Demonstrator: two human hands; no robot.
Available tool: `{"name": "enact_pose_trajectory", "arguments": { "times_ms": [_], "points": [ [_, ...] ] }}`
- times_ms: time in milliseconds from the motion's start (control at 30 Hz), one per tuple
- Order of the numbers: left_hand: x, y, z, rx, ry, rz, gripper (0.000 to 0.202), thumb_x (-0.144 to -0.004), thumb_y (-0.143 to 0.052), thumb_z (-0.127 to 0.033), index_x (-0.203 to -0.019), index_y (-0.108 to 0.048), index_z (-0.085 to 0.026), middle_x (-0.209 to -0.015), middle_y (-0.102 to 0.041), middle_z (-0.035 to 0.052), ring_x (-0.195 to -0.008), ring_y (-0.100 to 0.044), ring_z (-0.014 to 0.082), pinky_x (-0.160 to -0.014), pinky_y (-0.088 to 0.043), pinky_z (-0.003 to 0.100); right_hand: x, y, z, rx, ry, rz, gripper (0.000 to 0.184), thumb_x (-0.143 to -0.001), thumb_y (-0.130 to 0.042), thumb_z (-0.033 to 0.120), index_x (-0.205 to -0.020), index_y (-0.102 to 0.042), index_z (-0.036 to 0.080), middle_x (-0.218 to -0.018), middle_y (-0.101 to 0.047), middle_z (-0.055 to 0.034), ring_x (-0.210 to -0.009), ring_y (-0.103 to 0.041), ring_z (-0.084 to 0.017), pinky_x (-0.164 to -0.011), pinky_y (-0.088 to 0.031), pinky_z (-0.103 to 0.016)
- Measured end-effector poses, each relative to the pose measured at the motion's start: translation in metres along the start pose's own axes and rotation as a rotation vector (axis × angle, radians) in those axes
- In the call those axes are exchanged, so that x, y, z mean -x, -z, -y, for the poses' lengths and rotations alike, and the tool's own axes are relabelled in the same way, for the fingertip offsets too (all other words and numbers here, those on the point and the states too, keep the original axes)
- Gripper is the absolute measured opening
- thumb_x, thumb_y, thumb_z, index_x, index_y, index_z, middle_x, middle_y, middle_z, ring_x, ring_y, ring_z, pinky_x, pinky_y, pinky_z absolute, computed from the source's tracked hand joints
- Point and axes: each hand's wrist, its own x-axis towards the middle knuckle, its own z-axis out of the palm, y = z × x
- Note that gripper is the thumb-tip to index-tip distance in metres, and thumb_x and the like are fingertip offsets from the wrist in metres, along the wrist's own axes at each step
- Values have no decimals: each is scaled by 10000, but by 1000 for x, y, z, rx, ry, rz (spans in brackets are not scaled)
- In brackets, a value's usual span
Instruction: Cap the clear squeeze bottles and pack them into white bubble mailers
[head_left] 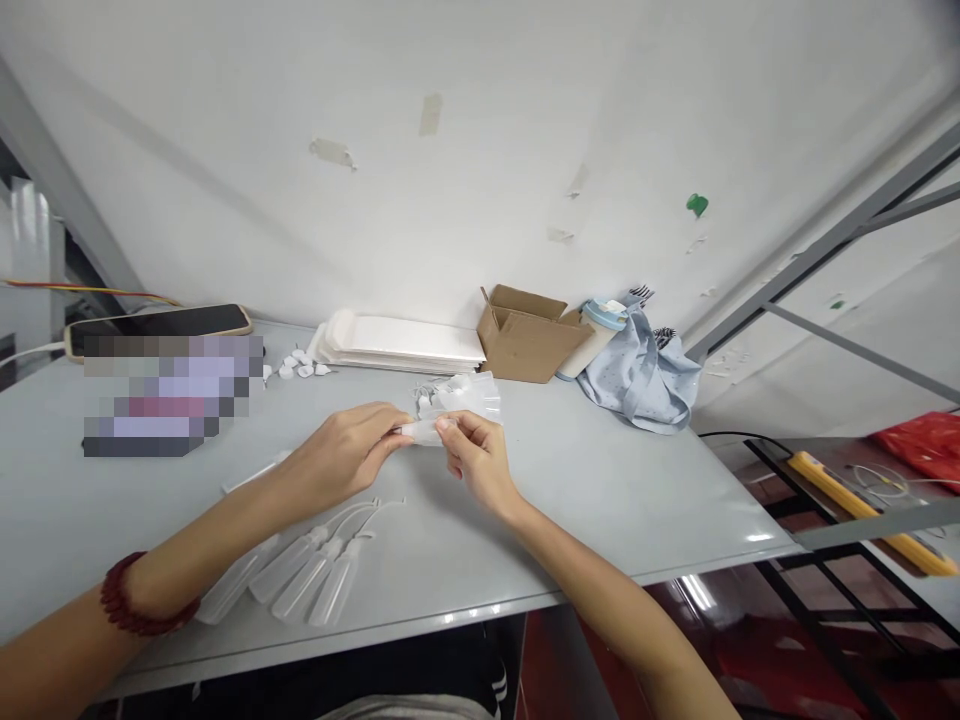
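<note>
My left hand (367,440) and my right hand (476,455) meet over the middle of the table, both with fingers pinched. Between them lies a translucent plastic squeeze bottle (426,433), gripped at its two ends and held sideways; my fingers partly hide it. Just behind it is a small pile of clear plastic bottles (480,395) with small white parts. Under and beside my left forearm rest several translucent squeeze bottles (306,580) with thin curved spouts. Part of another white piece (251,475) shows behind that forearm.
Along the wall stand a stack of flat white boxes (416,340), an open cardboard box (525,345), a lidded cup (596,335) and a light-blue cloth bag (645,380). Small white caps (300,365) lie near a phone (161,328). The grey table's (585,500) front edge is close to me.
</note>
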Motion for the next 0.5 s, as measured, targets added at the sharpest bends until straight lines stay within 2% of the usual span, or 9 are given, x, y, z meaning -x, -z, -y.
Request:
{"name": "enact_pose_trajectory", "arguments": {
  "times_ms": [133, 267, 367, 433, 500],
  "points": [
    [-2, -1, 6, -22, 62, 59, 310, -934, -422, -421, -931, -636, -197, -861, -704, 64, -749, -634, 209, -706, -479, 309, -3, 1, -2, 63, 20, 5, 368, -793, -646, 532, -811, -641, 165, -496, -386, 79, -422, -330, -73, -426, -283, -240],
    [-6, 15, 23, -111, 146, 68, 343, -886, -474, -496, -978, -627, -203, -998, -697, 85, -858, -638, 251, -803, -494, 350, -7, 5, -5, 189, 126, -46, 309, -833, -618, 473, -899, -669, 176, -562, -465, 50, -498, -417, -95, -496, -338, -243],
    [-4, 38, 41, -380, 265, 30, 298, -910, -418, -368, -1002, -615, -164, -1055, -632, 115, -1066, -575, 325, -931, -447, 405, -11, 9, -7, 320, 199, -105, 280, -845, -610, 431, -975, -679, 194, -651, -539, 20, -577, -486, -118, -538, -377, -246],
    [1, 54, 54, -542, 398, 59, 305, -937, -343, -273, -979, -605, -122, -1006, -577, 147, -1087, -530, 370, -930, -435, 478, -13, 12, -9, 405, 247, -138, 272, -851, -603, 413, -1002, -681, 201, -693, -571, 10, -611, -506, -125, -552, -389, -246],
    [7, 65, 68, -560, 475, 100, 264, -915, -353, -218, -883, -595, -118, -925, -534, 151, -1065, -500, 405, -903, -423, 546, -17, 15, -11, 471, 282, -171, 275, -857, -593, 399, -1023, -681, 198, -729, -598, -2, -637, -525, -134, -557, -394, -250]
  ]
}}
